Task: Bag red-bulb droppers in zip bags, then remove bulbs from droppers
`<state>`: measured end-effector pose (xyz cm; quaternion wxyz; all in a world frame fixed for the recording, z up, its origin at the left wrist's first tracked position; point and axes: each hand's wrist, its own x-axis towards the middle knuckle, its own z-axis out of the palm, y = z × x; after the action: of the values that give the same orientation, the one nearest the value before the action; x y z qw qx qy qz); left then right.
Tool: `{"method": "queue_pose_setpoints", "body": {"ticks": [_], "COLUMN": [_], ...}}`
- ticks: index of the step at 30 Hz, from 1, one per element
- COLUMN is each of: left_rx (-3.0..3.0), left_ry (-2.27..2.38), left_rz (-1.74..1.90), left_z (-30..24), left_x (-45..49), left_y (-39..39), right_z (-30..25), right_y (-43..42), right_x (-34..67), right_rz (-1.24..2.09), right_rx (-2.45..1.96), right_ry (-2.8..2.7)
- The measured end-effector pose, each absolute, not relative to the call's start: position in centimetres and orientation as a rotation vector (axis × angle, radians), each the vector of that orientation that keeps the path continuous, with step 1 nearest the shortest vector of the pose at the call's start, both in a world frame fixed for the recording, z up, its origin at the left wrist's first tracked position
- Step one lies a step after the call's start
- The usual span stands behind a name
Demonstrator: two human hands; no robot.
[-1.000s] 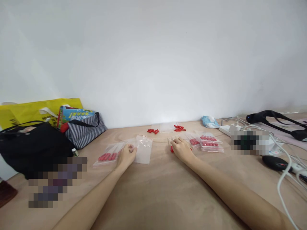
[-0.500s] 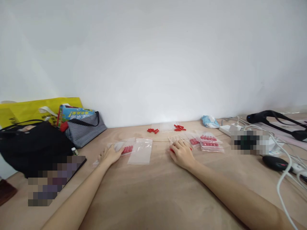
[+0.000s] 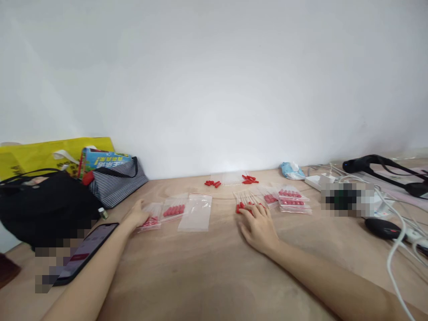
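My left hand (image 3: 136, 216) lies on the wooden table (image 3: 214, 267) at the left, its fingers resting on a small clear bag of red capsules (image 3: 149, 221). Just right of it sits a second filled bag (image 3: 174, 210), then an empty clear zip bag (image 3: 196, 211). My right hand (image 3: 258, 225) lies flat with fingers spread, its fingertips at a few loose red capsules (image 3: 241, 206) beside a fan of thin sticks. Filled bags (image 3: 291, 199) are stacked to its right.
More loose red capsules (image 3: 213, 182) lie near the wall. A phone (image 3: 85, 250), a black bag (image 3: 43, 205) and a striped bag (image 3: 115, 180) sit at the left. A power strip (image 3: 319, 180), cables (image 3: 394, 254) and a black device (image 3: 384, 165) crowd the right.
My left hand slid left, away from the empty bag, onto the leftmost filled bag. My right hand drew back toward me and flattened. The phone came into view.
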<state>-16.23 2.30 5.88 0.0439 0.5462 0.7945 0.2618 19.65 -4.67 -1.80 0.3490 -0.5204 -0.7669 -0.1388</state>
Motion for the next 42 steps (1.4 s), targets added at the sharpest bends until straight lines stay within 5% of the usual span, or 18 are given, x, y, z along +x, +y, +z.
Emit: {"method": "queue_pose_setpoints", "body": {"ticks": [7,19,25,30,42], "left_rx": [1.637,1.761,2.19,2.761,2.976], "left_ry": [2.175,1.484,1.459,1.004,0.826], "left_rz": [1.078,0.93,1.087,0.885,0.73], "left_z": [9.7,1.1,0.3,0.9,0.8], "left_x": [-12.3,2.3,1.0,-1.5,-1.3], "left_y": [1.1,-2.4,-4.0,-4.9,-3.3], "right_z": [-1.7,-1.5,-1.1,-1.1,-1.1], "right_y": [-2.8,-3.0,-3.9,-4.1,-4.0], "right_x": [20.5,20.6,21.0,20.6,20.3], "right_rz": [-0.461,-0.36,-0.05,-0.057,0.054], "right_rx": [-1.516,-1.314,-0.96,-0.875,-0.957], "right_ry": [-1.958,-1.949,-2.19,-2.316,-2.296]}}
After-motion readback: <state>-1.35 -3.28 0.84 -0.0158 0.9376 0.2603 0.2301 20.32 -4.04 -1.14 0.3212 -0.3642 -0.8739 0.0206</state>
